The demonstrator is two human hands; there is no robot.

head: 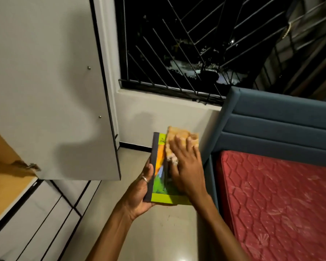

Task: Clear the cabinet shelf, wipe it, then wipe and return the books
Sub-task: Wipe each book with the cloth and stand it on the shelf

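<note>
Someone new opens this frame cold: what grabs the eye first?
Centre frame, the right hand presses a tan cloth flat on the cover of a bright green and orange book, which the left hand grips by its dark spine. To the right lies a red quilted mattress in a blue padded bed frame. Above is a dark barred window, and an open white cabinet door fills the left.

Both forearms reach in from the near edge, bare, converging toward mid-scene. Left hand (pixel 139 193) — palm up, thumb curled over the spine side of the book (pixel 159 178), ring on one finger. Right hand (pixel 186 166) — palm down, fingers spread and straight, pressing the cloth (pixel 179 140) flat on the cover.
</note>
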